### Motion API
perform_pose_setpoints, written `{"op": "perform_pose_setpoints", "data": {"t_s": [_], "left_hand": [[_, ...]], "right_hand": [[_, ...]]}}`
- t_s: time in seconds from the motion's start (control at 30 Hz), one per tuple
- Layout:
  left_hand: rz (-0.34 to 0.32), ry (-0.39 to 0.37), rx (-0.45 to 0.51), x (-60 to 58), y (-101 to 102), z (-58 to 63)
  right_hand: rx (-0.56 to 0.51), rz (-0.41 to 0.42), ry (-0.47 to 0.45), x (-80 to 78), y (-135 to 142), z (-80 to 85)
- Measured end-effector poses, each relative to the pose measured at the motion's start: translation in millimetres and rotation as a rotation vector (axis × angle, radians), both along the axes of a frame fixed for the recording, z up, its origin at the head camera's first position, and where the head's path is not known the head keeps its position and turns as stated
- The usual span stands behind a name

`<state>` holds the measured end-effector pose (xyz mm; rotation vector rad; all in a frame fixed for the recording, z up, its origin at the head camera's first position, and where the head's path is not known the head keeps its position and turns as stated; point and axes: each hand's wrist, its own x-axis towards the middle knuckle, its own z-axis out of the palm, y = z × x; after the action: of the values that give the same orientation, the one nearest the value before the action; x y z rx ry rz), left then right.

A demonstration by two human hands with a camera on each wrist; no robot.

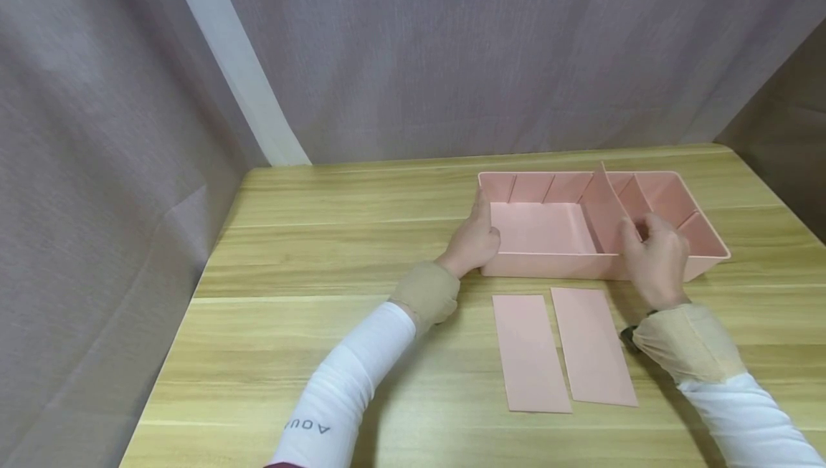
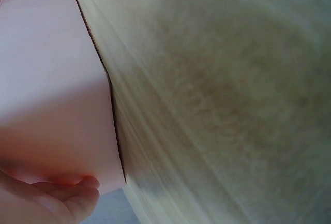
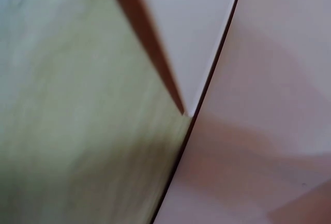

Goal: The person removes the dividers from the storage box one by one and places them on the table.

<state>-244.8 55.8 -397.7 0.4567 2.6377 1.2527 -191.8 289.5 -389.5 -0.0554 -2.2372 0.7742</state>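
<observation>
A long pink storage box (image 1: 548, 265) stands on the table, with narrow slots along its inner walls. At its left end, my left hand (image 1: 473, 239) grips the end wall; the left wrist view has the curled fingers (image 2: 85, 182) against the box's outer side. My right hand (image 1: 657, 256) reaches over the near wall and pinches a pink divider (image 1: 605, 210). That divider crosses the box at a slant, its far top corner above the rim. Right of it, a second divider (image 1: 635, 199) stands inside the box, partly hidden by my right hand.
Two flat pink panels, a left one (image 1: 532, 353) and a right one (image 1: 594, 346), lie side by side in front of the box. Beneath everything is a wood-grain table (image 1: 310, 253). Grey curtains (image 1: 452, 59) hang behind and to the left.
</observation>
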Motion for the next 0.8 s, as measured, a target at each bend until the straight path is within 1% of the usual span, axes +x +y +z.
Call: {"op": "perform_pose_setpoints", "data": {"t_s": [0.17,0.47,0.8], "left_hand": [[0.001,0.006,-0.015,-0.5,-0.1,-0.2],[0.011,-0.013,-0.017,0.3,0.0,0.5],[0.014,-0.024,-0.016,0.5,0.3,0.1]], "right_hand": [[-0.005,-0.001,0.022,-0.8,-0.3,-0.5],[-0.004,0.007,0.048,-1.8,-0.8,-0.8],[-0.017,-0.002,0.051,-1.8,-1.1,0.0]]}}
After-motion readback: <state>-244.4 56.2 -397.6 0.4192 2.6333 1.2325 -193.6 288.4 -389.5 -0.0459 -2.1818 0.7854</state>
